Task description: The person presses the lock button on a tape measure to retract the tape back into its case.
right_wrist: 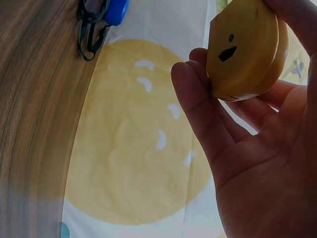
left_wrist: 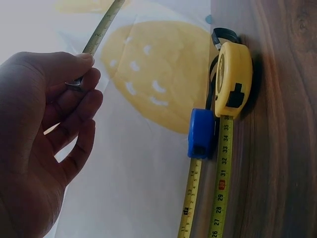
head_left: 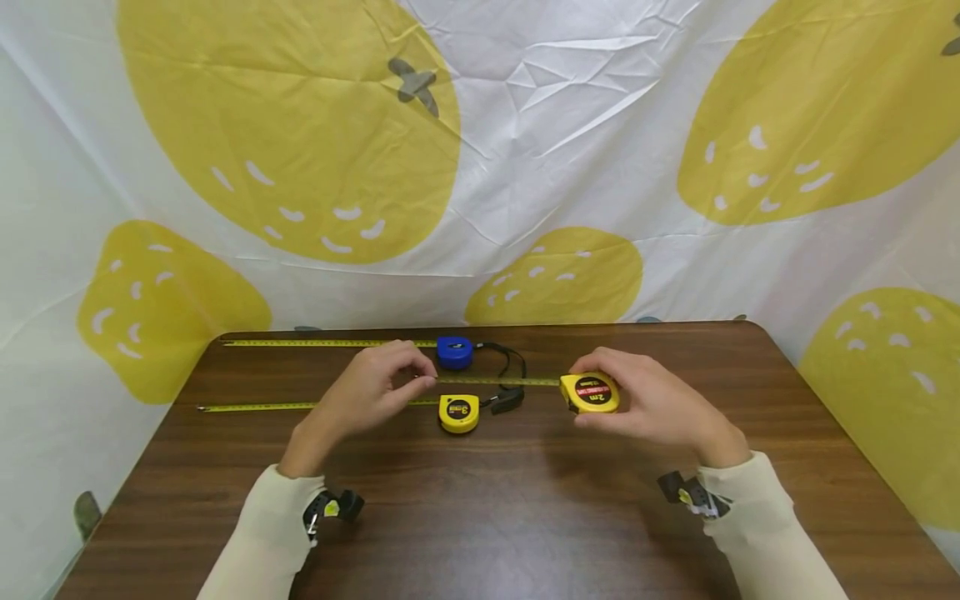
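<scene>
My right hand [head_left: 660, 404] holds a yellow tape measure [head_left: 590, 392] with a red and black "2m" label, thumb on the near side and fingers on the far side. From its case a yellow blade [head_left: 510, 382] runs left to my left hand [head_left: 367, 392]. In the left wrist view, thumb and forefinger pinch that blade [left_wrist: 102, 29] near its metal end hook [left_wrist: 74, 85]. Between the hands lie a blue tape measure [head_left: 454, 353] and a yellow "3" tape measure [head_left: 459, 414], each with its blade drawn out leftward along the table.
Black wrist straps [head_left: 506, 400] trail right from the two lying tape measures. The blue one's blade [head_left: 315, 342] lies along the back edge of the brown wooden table [head_left: 480, 517]. A white cloth [head_left: 585, 92] with yellow fruit prints hangs behind and at both sides.
</scene>
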Action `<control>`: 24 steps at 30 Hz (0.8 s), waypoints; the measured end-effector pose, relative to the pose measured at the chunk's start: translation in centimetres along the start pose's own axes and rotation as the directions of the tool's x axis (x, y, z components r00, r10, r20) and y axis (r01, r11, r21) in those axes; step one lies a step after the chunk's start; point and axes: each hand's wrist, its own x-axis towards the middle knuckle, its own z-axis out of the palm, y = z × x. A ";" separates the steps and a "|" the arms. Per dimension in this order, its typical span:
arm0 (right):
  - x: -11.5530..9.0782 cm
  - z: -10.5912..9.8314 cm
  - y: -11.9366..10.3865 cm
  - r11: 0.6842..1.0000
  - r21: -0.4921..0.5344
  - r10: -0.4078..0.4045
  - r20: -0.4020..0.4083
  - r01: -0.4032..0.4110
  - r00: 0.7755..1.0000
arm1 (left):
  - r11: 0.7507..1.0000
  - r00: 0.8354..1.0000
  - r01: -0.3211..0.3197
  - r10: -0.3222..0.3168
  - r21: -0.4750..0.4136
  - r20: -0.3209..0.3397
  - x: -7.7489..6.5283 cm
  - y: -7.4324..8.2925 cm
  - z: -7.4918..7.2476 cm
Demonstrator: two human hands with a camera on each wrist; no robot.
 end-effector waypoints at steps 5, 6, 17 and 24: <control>0.1 0.3 -0.1 1.000 -0.010 -0.004 -0.002 0.004 1.000 | 1.000 1.000 0.002 -0.002 0.011 0.005 0.2 0.3 0.3; 0.1 0.4 -0.2 1.000 -0.011 -0.004 -0.003 0.004 1.000 | 1.000 1.000 -0.003 0.003 0.013 0.005 0.2 0.3 0.4; 0.5 1.3 -0.9 0.999 -0.032 0.003 0.000 -0.003 1.000 | 0.999 0.998 -0.052 0.052 0.006 -0.019 0.4 0.7 1.8; 0.8 1.8 -1.4 1.000 -0.031 -0.004 0.001 0.004 1.000 | 0.998 0.999 -0.048 0.049 0.041 -0.015 0.4 1.1 2.5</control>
